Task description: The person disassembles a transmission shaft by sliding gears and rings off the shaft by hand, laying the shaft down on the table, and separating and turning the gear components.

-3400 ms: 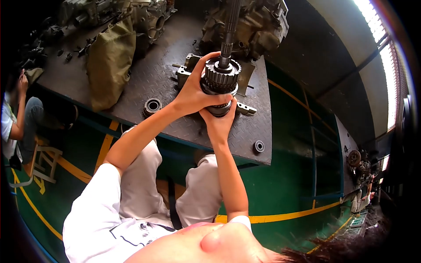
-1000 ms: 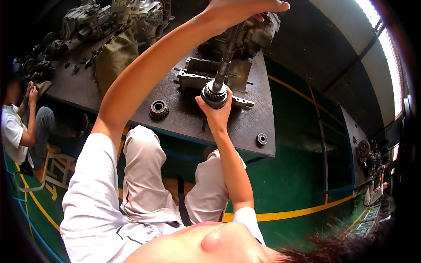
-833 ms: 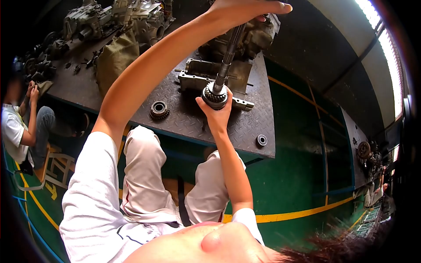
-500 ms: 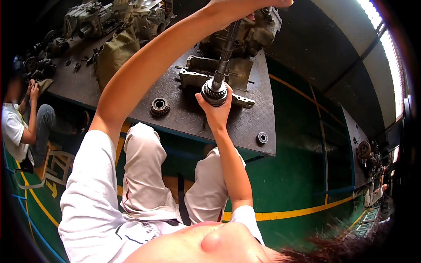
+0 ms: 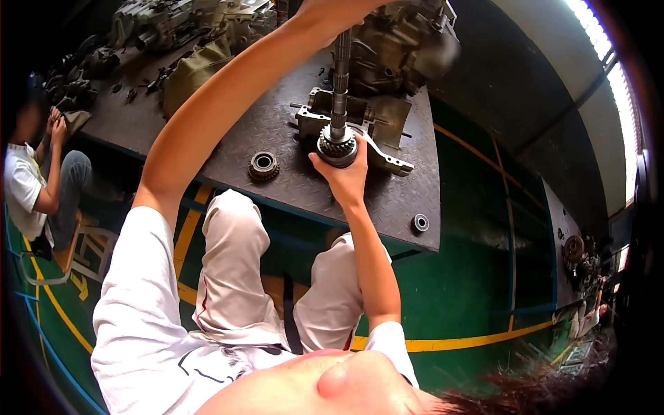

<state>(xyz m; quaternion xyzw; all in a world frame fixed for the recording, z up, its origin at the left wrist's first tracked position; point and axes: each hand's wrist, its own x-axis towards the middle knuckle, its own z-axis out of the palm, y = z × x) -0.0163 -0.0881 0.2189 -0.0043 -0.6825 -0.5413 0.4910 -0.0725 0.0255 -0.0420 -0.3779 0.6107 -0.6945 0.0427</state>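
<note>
A long splined shaft (image 5: 339,83) stands nearly upright above the metal bench, with a toothed gear (image 5: 337,143) around its lower part. My right hand (image 5: 348,176) is wrapped round the ringed part at this lower end, thumb and fingers on opposite sides. At the top edge, my left hand (image 5: 339,12) is at the shaft's upper end; its fingers are mostly cut off by the frame. An open metal housing piece (image 5: 315,123) lies behind the shaft. To the left, a loose gear with a bearing (image 5: 263,166) rests on the bench.
A small bearing (image 5: 420,223) lies near the right corner of the bench (image 5: 304,190). A large casing (image 5: 394,59) stands at the back. Khaki cloth (image 5: 197,69) and more castings (image 5: 155,24) are at the back left. A seated person (image 5: 28,187) is at the far left.
My left hand has left the gears and risen to the shaft's top. A large toothed part around the shaft no longer shows. Lately, the shaft's top and my left hand have moved left.
</note>
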